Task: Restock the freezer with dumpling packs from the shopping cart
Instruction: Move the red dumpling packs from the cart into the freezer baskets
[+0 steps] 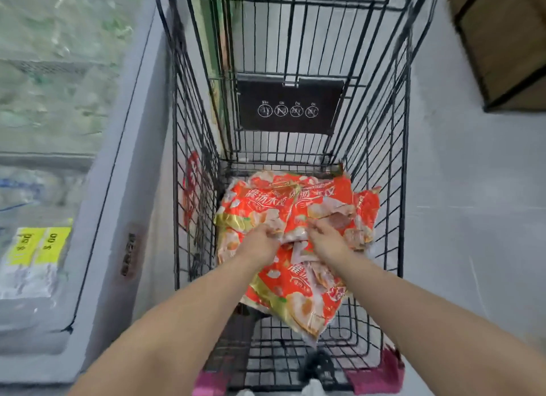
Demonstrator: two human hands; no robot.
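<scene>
Several red and orange dumpling packs point(298, 206) lie piled in the bottom of a black wire shopping cart point(381, 165). Both my arms reach down into the cart. My left hand point(261, 242) has its fingers closed on the near edge of a pack in the middle of the pile. My right hand point(328, 237) grips the crumpled plastic of a pack right beside it. One pack point(298, 301) slopes toward me below my wrists. The chest freezer point(118, 206) stands along the cart's left side, its glass lid over frosted goods.
Yellow price labels point(41, 245) sit under the freezer glass at the left. A black sign plate point(291, 106) hangs on the cart's far wall. A brown box in a black frame point(508, 41) stands at the upper right. Grey floor point(472, 203) runs right of the cart.
</scene>
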